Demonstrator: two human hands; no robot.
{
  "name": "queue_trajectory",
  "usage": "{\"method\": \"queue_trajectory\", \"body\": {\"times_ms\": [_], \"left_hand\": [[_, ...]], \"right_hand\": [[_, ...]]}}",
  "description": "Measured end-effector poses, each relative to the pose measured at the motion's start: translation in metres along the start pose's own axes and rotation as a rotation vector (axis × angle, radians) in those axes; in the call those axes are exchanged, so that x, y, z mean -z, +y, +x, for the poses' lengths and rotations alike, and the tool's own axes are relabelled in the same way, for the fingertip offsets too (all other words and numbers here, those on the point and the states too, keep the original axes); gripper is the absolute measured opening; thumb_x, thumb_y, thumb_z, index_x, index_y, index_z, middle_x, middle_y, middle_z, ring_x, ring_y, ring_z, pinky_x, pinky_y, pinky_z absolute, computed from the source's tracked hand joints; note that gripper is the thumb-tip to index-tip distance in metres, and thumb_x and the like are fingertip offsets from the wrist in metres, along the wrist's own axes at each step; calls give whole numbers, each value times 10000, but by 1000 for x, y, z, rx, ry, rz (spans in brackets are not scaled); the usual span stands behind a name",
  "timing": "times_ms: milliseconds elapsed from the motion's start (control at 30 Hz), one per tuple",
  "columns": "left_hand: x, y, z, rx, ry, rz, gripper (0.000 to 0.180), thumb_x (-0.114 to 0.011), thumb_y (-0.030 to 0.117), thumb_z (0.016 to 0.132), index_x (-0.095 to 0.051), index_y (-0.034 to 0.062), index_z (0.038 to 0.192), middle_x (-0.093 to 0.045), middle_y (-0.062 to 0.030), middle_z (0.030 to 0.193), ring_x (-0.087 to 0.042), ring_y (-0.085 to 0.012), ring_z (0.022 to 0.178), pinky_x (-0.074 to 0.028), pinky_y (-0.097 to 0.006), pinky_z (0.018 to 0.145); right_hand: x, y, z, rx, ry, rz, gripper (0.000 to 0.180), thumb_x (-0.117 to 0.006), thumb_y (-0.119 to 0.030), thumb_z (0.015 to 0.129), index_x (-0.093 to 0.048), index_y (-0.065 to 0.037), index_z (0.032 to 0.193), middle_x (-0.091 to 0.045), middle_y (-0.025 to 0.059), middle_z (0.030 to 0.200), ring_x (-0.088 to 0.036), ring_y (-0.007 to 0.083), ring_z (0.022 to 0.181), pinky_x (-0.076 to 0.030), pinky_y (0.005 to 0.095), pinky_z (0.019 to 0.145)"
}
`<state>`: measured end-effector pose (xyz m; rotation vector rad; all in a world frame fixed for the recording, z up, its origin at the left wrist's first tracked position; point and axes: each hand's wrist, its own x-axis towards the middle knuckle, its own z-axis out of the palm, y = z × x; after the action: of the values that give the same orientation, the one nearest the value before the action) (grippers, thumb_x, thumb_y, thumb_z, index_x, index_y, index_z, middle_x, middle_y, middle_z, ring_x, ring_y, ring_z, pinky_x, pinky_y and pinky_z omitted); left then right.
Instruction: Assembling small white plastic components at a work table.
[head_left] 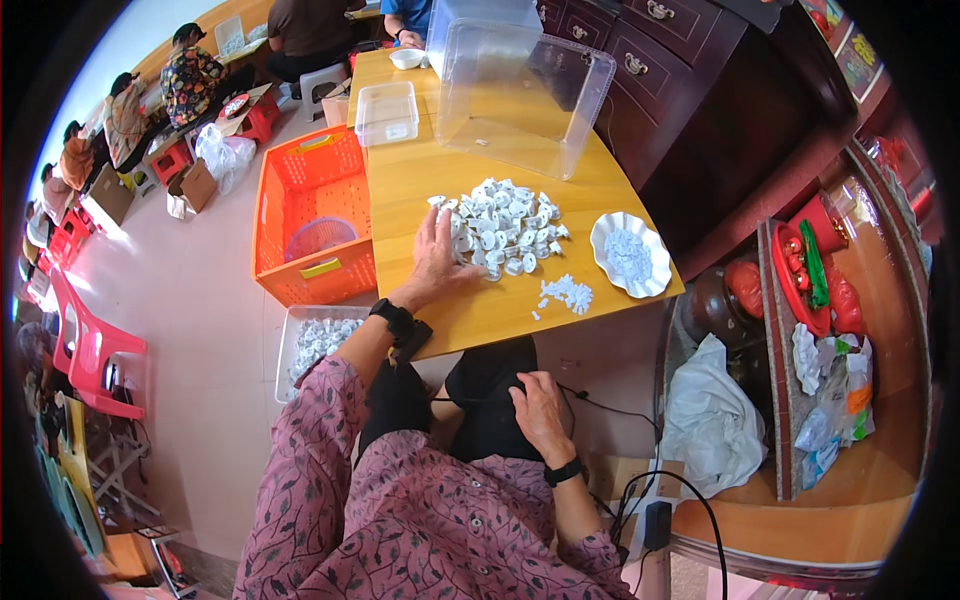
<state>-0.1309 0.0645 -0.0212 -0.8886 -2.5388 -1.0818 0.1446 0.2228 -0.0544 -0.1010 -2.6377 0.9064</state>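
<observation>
My left hand lies at the left edge of a heap of small white plastic parts, fingers stretched out and thumb apart, holding nothing that I can see. The parts look round, with short stems. In front of the heap, closer to me, is a small scatter of tiny pale pieces. More pale pieces fill a white scalloped dish at the table's right corner. Lower down, my right hand rests by my right knee, off the table, with loose fingers and nothing visible in it.
On the yellow wooden table stand large clear bins and a shallow clear tub. An orange crate and a tub of white parts flank its left side. Dark drawers stand right; cables hang below.
</observation>
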Motion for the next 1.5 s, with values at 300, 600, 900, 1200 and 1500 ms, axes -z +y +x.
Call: {"method": "queue_trajectory", "body": {"times_ms": [300,600,900,1200,1500], "left_hand": [[-1,-47,43,190,148,-150,807,-665,362,916,-305,-117,1457,-333,-394,1463,-284,-507,1409,-281,-506,1166],[-36,-66,72,120,-63,72,745,-554,481,954,-406,-90,1409,-482,-317,1403,-428,-436,1344,-355,-484,1107],[23,-51,38,218,22,-237,734,-550,451,1005,-351,-82,1468,-456,-286,1452,-471,-343,1343,-380,-382,1106],[71,19,-82,462,240,-490,530,-592,248,1014,-452,-96,1392,-646,-145,1110,-626,-189,1015,-525,-318,852],[50,42,-122,146,362,-11,317,-629,66,931,-607,19,1243,-615,-164,936,-655,-293,801,-543,-367,733]], "right_hand": [[10,1,-16,-202,-290,-115,363,-515,-340,1010,-606,-27,849,-676,228,879,-646,421,811,-466,515,776],[11,-9,-20,-384,-360,-48,305,-729,-280,871,-590,-22,954,-639,193,1035,-615,388,1003,-452,496,867],[-6,6,-7,-265,-190,-30,843,-858,-272,740,-423,86,1366,-455,269,1327,-443,435,1257,-383,455,1093],[26,21,7,-566,-541,94,912,-806,-514,734,-506,136,1299,-551,352,1290,-532,444,1238,-445,462,1035],[39,18,17,-221,-127,112,254,-697,-184,882,-626,20,1016,-654,214,935,-642,417,899,-518,475,781]]}}
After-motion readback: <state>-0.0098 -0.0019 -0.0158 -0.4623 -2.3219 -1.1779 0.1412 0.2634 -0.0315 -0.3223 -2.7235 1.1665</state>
